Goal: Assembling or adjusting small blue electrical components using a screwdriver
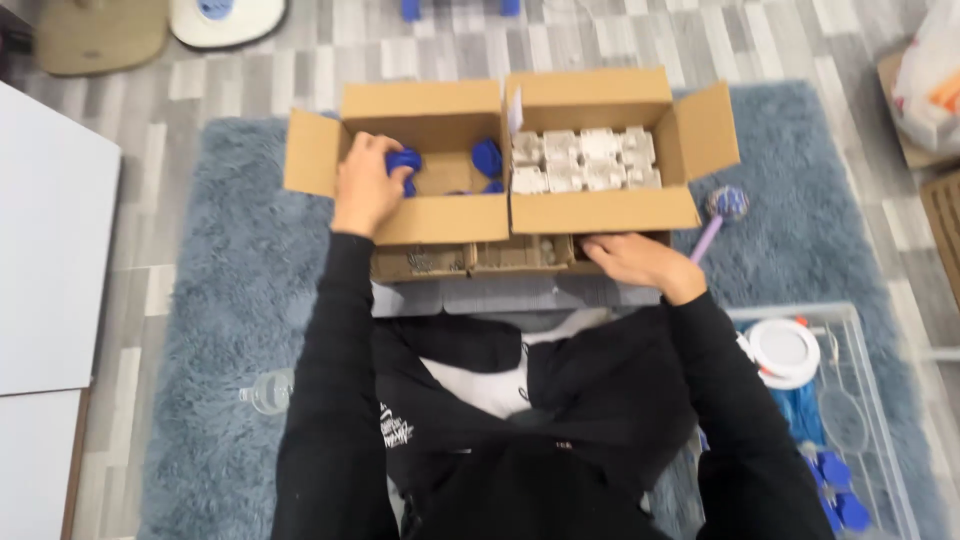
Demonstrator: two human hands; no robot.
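My left hand reaches into the left open cardboard box and closes around a blue plastic part. More blue parts lie inside that box. The right cardboard box holds several white plastic parts in rows. My right hand rests palm down at the right end of a low compartmented cardboard tray in front of the boxes; what its fingers hold is hidden. Both arms wear black sleeves.
The boxes stand on a blue-grey shaggy rug over a grey plank floor. A purple-handled tool lies right of the boxes. A clear plastic bin at lower right holds a white round lid and blue parts. A white panel is left.
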